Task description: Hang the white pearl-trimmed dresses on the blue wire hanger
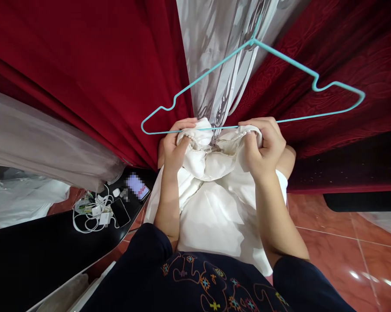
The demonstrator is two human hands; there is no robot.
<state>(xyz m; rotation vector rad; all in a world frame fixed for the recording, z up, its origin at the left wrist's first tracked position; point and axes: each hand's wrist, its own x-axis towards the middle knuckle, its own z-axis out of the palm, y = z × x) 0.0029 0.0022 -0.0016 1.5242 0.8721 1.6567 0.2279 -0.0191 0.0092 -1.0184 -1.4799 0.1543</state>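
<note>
- Left hand (176, 146): grasping, thumb pressed on a bunched fold of the white garment (215, 208), fingers at the lower bar of the hanger. Exact finger wrap partly hidden by cloth.
- Right hand (265, 145): same attitude, thumb over another fold, fingers curled beyond it. The bar disappears at this hand, then comes out on its far side.
- Garment: upper edge gathered between the two hands, beaded trim (232, 139) showing; the rest spread over the lap, above the floor.
- Turquoise hanger (252, 42): beyond the hands, hook end away from the body, lower bar crossing in front of the cloth near the left hand. Whether any cloth is hooked over it, cannot tell.
- Step in hand, as I judge it: bringing the gathered edge and bar together, both hands sharing the work.
- Next move seems to call for an even grip, bar held steady, folds sorted so the trim does not snag.
- Nearer the body: dark embroidered top (195, 281).
- Left side: black tabletop (36, 255) with white cables (105, 219), a dark phone (120, 213) and a lit phone (137, 187).
- Farther out: red drapery (85, 65), pale sheer cloth (205, 52), reddish tiled floor (328, 247).
</note>
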